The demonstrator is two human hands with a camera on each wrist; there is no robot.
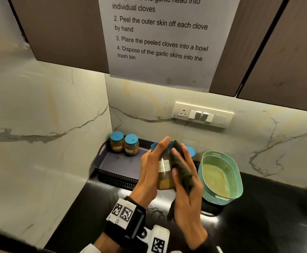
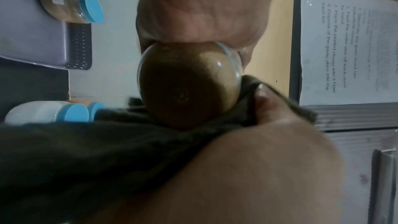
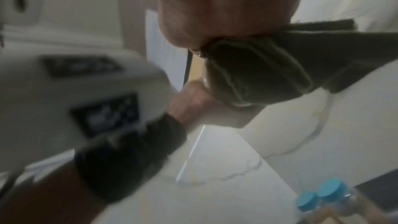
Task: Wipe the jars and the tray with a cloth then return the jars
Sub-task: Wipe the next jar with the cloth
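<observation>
Above the black counter my left hand (image 1: pixel 149 168) grips a glass jar (image 1: pixel 164 178) with brown contents, a white label and a blue lid. My right hand (image 1: pixel 187 198) holds a dark cloth (image 1: pixel 181 167) pressed against the jar's right side, thumb on the front. The left wrist view shows the jar's round base (image 2: pixel 187 84) between my left palm (image 2: pixel 204 6) and the cloth (image 2: pixel 107 142). In the right wrist view the cloth (image 3: pixel 258 71) wraps over the jar. The dark tray (image 1: pixel 119 161) sits in the corner, with two blue-lidded jars (image 1: pixel 117 143) (image 1: pixel 131 146) at its back left.
Another blue lid (image 1: pixel 190 150) shows behind my right hand; the left wrist view shows a white-filled jar (image 2: pixel 43 111) there. A teal basket (image 1: pixel 220 176) stands right of the tray on the black counter (image 1: pixel 267 207). Marble walls close the corner. A switch plate (image 1: pixel 203 115) is on the back wall.
</observation>
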